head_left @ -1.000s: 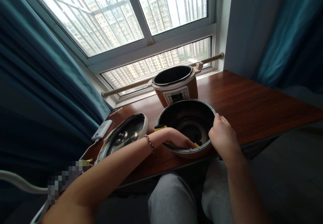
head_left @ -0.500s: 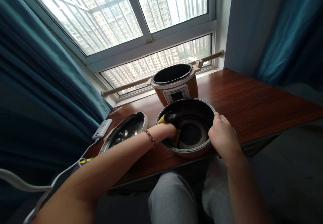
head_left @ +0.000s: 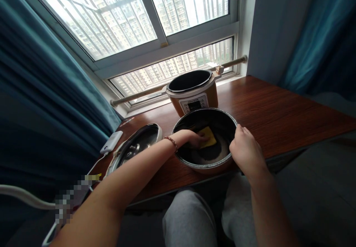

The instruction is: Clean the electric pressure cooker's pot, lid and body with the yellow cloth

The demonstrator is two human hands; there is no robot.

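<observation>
A dark inner pot (head_left: pixel 230 122) stands near the table's front edge, its inside partly greyish at the bottom. Down inside it, my left hand (head_left: pixel 197 139) presses a yellow cleaning cloth (head_left: pixel 210 138) against the pot's bottom. The fingers lie on the cloth and are partly in shadow. My right hand (head_left: pixel 246 148) grips the pot's rim at the right, fingers closed over the edge. Just behind the pot sits the electric cooker (head_left: pixel 213 95), brown and white, its top uncovered and a control panel on its front.
The cooker's lid (head_left: pixel 141 143) lies inside-up to the left of the pot. Farther left are a white power bank (head_left: pixel 111 142) with a cable and a yellow item (head_left: pixel 96 176) near my forearm. A window with a rail (head_left: pixel 139 96) runs behind the wooden table (head_left: pixel 278 109).
My left hand has moved right and forward inside the pot, and the yellow cloth now shows flat across its bottom. My right hand stays on the rim.
</observation>
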